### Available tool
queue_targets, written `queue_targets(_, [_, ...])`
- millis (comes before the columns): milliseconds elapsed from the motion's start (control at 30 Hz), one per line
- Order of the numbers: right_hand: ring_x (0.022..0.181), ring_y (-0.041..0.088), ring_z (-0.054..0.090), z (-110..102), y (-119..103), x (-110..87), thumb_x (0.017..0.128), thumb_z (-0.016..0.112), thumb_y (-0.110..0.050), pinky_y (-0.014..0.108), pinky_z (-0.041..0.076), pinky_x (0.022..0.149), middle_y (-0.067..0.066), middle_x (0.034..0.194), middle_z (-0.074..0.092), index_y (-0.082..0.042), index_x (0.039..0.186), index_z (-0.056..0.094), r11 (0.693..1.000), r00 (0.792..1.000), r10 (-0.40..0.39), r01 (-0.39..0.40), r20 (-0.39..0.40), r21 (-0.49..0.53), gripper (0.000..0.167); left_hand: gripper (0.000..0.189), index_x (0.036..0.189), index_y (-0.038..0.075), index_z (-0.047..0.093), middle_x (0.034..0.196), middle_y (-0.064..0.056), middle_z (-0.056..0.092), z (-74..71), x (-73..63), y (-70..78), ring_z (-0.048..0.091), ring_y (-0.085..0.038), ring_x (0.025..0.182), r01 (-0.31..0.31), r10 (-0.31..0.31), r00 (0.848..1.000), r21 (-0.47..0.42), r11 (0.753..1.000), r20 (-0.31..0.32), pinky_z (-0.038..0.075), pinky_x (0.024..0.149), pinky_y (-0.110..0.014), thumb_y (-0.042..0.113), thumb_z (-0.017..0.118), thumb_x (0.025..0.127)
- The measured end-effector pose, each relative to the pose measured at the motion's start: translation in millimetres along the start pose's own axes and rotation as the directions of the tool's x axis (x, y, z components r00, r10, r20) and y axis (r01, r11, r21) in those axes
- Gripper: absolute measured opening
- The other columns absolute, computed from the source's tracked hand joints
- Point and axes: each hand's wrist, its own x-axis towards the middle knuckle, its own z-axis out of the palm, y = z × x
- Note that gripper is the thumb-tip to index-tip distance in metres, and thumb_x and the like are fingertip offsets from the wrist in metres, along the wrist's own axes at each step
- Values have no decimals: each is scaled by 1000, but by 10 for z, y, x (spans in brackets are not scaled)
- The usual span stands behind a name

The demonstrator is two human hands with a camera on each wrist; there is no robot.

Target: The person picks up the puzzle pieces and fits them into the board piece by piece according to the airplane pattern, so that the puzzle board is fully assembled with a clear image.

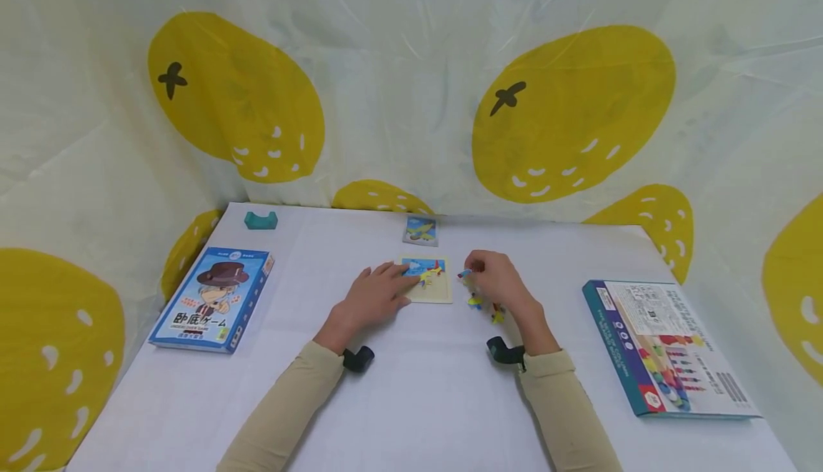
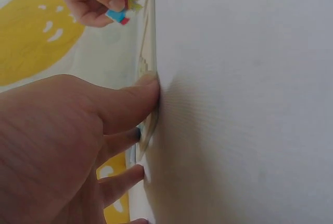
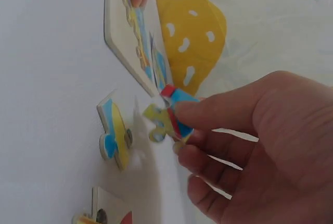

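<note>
A puzzle board (image 1: 442, 293) lies mid-table, with blue, yellow and red pieces fitted in its upper part. My left hand (image 1: 379, 293) rests over its left side; in the left wrist view the thumb (image 2: 132, 101) presses at the board's edge and the fingers extend loosely. Just right of the board, my right hand (image 1: 498, 279) pinches a small blue, red and yellow puzzle piece (image 3: 179, 114) between thumb and fingers, above the table. Below that hand lie loose puzzle pieces (image 1: 474, 302), one of them blue and yellow (image 3: 120, 133). My palm hides part of the board.
Behind the board lies a small airplane picture (image 1: 421, 231). A blue game box (image 1: 215, 300) is on the left, and a larger flat box (image 1: 671, 350) on the right. Near the back left corner sits a green notched block (image 1: 261, 221). A fruit-patterned curtain (image 1: 398, 101) hangs behind the table.
</note>
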Motion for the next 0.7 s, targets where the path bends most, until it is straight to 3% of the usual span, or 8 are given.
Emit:
queue_targets(167, [85,24,54,35,-60,17,87,65,-8,31,46,73,9,90,63,-9,99,66,993,998,6,2,-59,121,11,51,148,30,48,159,-4,40,-34,17,21,32,-31,149,10,-10,1000,-10,1000,12,30,115,-63,37,59,99])
queue_targets(400, [82,24,58,147,-100,81,89,61,-5,28,48,65,11,100,66,-14,119,70,980,998,-1,14,-69,197,33,50,147,31,49,158,-2,41,-36,57,30,34,-28,148,16,-16,1000,-6,1000,18,32,115,-62,39,60,99])
queue_targets(700, [66,15,60,312,-233,181,85,70,-7,25,47,59,9,81,70,-5,101,69,975,998,44,-32,-49,221,16,50,146,32,50,157,-3,43,-26,48,-9,36,-28,147,9,-9,1000,3,1000,3,34,113,-62,39,61,98])
